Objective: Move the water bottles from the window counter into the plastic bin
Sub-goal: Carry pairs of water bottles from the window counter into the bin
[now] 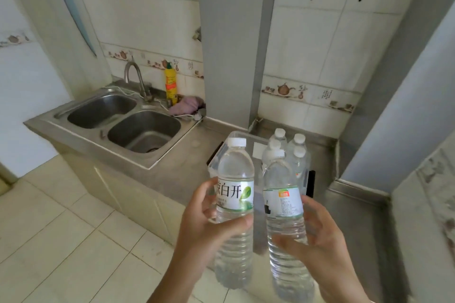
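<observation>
I hold two clear water bottles upright in front of me. My left hand (209, 224) grips the left bottle (235, 194), which has a white cap and a white-green label. My right hand (317, 238) grips the right bottle (283, 202) around its middle. Behind them on the steel counter (177, 167) stands a clear plastic bin (236, 136) with black side clips. Several capped water bottles (298, 152) stand upright inside it. The held bottles cover the bin's near side.
A steel double sink (145, 130) with a faucet (138, 79) lies to the left. A yellow dish-soap bottle (171, 85) and a purple cloth (188, 104) sit behind it. A grey column (229, 42) rises behind the bin. Tiled floor spreads at lower left.
</observation>
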`<state>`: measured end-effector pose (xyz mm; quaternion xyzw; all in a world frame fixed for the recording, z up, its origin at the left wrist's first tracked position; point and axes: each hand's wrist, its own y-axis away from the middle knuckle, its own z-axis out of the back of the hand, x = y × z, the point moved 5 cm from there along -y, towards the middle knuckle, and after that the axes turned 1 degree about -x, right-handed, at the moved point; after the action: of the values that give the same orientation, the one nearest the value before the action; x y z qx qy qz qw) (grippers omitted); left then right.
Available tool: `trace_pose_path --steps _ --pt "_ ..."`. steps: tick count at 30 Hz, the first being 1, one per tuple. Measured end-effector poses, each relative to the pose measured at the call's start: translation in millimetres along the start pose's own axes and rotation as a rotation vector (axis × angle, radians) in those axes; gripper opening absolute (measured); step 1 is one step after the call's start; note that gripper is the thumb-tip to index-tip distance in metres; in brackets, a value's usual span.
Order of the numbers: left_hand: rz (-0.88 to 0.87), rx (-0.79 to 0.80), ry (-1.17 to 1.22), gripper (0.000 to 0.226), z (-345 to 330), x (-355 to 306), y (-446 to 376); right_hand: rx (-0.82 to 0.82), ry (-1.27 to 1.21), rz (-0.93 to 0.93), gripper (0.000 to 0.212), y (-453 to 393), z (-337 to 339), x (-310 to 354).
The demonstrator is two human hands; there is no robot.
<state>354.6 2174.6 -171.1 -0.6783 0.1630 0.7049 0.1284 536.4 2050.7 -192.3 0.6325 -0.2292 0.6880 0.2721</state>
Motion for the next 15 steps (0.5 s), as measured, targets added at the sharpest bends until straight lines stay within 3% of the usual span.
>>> trace_pose_path --steps 6,15 --pt "-0.074 0.116 0.023 0.08 -40 4 -114 -0.228 0.037 0.0 0.087 -71 6 -5" --pt "-0.152 0.134 -0.012 0.078 -114 36 -211 -0.394 0.054 0.104 0.09 -161 12 -25"
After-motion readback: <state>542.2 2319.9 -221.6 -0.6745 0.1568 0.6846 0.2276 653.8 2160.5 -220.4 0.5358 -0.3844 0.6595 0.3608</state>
